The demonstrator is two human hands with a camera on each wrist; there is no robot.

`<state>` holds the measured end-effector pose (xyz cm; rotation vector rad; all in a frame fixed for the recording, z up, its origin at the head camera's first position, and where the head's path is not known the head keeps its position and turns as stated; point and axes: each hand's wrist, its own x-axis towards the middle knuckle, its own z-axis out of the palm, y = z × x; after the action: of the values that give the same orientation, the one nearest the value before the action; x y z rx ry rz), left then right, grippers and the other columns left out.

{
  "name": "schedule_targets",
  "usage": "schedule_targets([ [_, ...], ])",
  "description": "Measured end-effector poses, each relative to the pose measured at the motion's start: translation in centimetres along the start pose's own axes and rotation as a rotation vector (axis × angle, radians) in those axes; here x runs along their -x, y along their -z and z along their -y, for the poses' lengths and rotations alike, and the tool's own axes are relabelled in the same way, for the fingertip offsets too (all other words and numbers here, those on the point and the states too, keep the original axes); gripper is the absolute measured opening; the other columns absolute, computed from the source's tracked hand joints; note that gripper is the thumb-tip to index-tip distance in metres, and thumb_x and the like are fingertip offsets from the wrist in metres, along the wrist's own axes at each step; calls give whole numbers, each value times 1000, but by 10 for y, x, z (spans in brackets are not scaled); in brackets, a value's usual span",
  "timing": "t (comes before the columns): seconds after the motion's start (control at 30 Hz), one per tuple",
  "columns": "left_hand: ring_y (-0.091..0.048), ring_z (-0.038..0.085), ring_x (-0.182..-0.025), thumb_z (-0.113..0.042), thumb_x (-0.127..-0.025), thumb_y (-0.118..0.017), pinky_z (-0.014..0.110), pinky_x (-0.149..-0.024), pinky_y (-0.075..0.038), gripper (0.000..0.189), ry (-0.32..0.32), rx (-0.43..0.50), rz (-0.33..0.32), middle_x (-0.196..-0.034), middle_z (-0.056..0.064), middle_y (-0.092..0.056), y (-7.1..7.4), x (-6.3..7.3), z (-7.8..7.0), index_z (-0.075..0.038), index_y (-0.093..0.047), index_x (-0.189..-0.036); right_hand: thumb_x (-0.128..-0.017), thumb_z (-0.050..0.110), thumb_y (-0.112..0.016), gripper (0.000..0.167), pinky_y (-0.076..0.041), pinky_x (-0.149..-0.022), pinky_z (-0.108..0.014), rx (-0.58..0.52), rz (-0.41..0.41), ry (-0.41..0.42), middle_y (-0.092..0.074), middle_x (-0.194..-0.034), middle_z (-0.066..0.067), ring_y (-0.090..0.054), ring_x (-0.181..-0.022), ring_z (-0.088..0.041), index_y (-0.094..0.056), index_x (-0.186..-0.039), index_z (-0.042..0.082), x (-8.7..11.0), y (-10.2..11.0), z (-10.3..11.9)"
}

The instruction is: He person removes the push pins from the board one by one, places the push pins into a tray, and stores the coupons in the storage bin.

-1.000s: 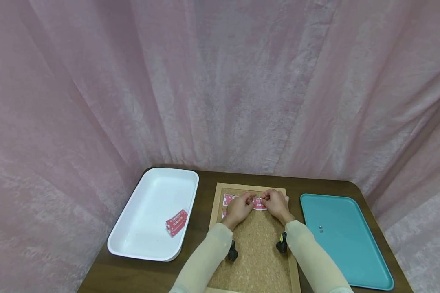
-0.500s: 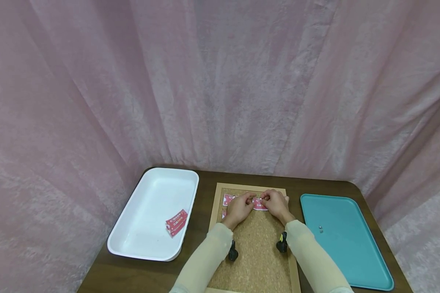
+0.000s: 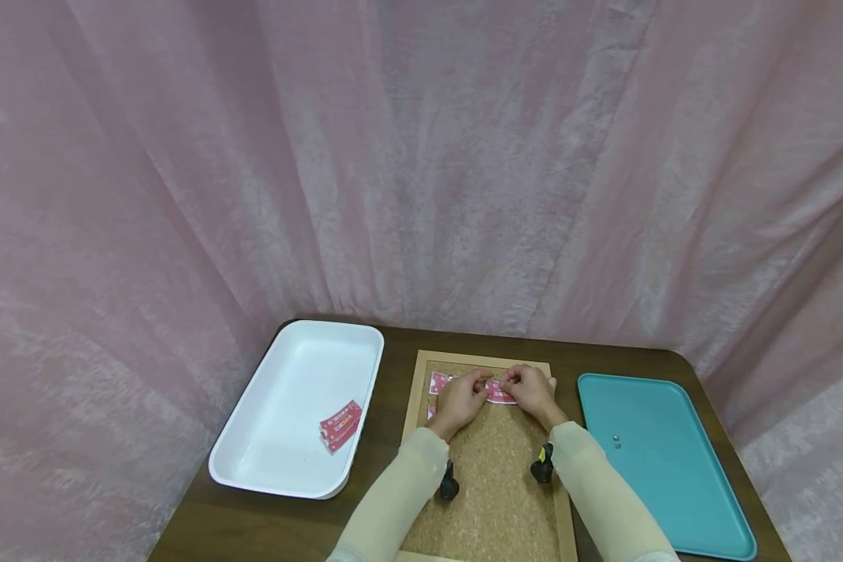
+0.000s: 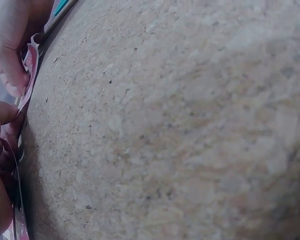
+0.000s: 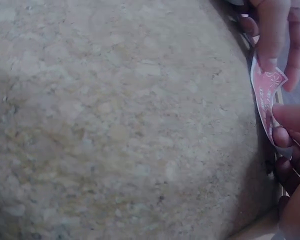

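A red-and-white printed paper coupon (image 3: 499, 393) is between my two hands near the top of a wood-framed cork board (image 3: 492, 484). At its left end, my left hand (image 3: 460, 402) pinches it with thumb and fingers. The other end is pinched by my right hand (image 3: 529, 390). In the right wrist view the coupon (image 5: 263, 95) bends up from the cork, its corner raised. Whether a pin is under the fingertips cannot be made out. Two similar coupons (image 3: 439, 382) lie at the board's upper left, partly covered by my left hand.
A white basin (image 3: 288, 406) at the left holds a few overlapping coupons (image 3: 340, 425). To the right lies a teal tray (image 3: 674, 468) with two tiny shiny pieces (image 3: 616, 439) on it. A pink curtain (image 3: 421, 172) hangs behind the dark wooden table (image 3: 253, 531).
The head view has shifted very slightly. Both hands stay at the coupon, with only tiny finger movement.
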<state>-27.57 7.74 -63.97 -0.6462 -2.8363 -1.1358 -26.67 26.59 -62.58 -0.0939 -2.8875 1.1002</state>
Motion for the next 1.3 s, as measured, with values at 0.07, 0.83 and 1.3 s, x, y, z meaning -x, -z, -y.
schedule_targets([
  [0.07,-54,3,-68,-18,-99,-72,26,-60,-40,33,2,7,0,-90,-9,-71,-1,1,0,-23,-73,-132,-94,19,-77,9,-25,-97,-59,-37,9,-10,-71,-80,1,-63,-83,-20,-75,-87,13,1,2,0],
  [0.83,-41,1,-54,-9,-102,-67,20,-49,-35,34,46,280,-40,-89,-4,-63,21,8,6,-11,-70,-135,-96,6,-72,7,-43,-65,-27,-230,93,28,-73,-86,-17,-57,-69,-14,-73,-98,0,16,39,-5],
  [1.3,-49,2,-58,-9,-100,-67,21,-53,-39,33,56,290,-73,-89,-3,-66,48,12,7,-11,-69,-133,-94,2,-74,8,-49,-65,-24,-210,119,114,-75,-85,-10,-63,-73,-13,-75,-101,-3,25,50,-12],
])
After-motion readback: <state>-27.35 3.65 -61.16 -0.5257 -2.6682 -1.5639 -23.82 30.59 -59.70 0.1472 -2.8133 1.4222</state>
